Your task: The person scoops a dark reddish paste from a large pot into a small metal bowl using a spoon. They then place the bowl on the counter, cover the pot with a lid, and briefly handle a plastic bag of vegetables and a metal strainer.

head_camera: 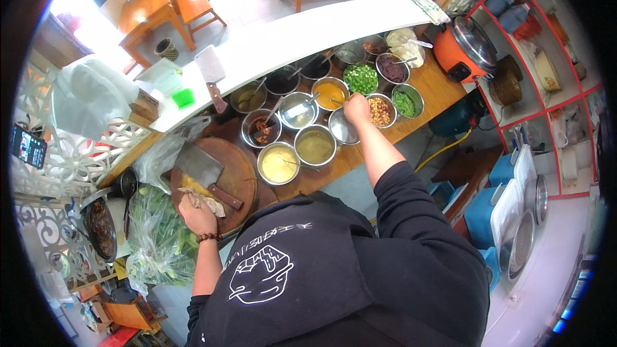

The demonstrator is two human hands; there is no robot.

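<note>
My left hand [193, 217] grips a crumpled beige cloth [207, 203] at the near left edge of a round wooden chopping board [243, 166]. Beside the cloth, a cleaver [200, 166] lies flat on the board, its wooden handle pointing towards me. My right hand [357, 111] is over the steel pots, its fingers closed at the handle of a spoon [336, 101] that reaches into a pot of orange-yellow liquid [329, 91]; the fingertips are partly hidden. Below that hand stands a pot with a pale inside [343, 127], and to its right a pot of peanuts [381, 112].
Pots of chopped scallions [360, 78], chopped greens [407, 101] and yellow paste [278, 164] crowd the wooden counter [347, 161]. A second cleaver [212, 70] rests on the white ledge [289, 33]. Bagged vegetables [161, 236] sit at left, an orange rice cooker [462, 50] at right.
</note>
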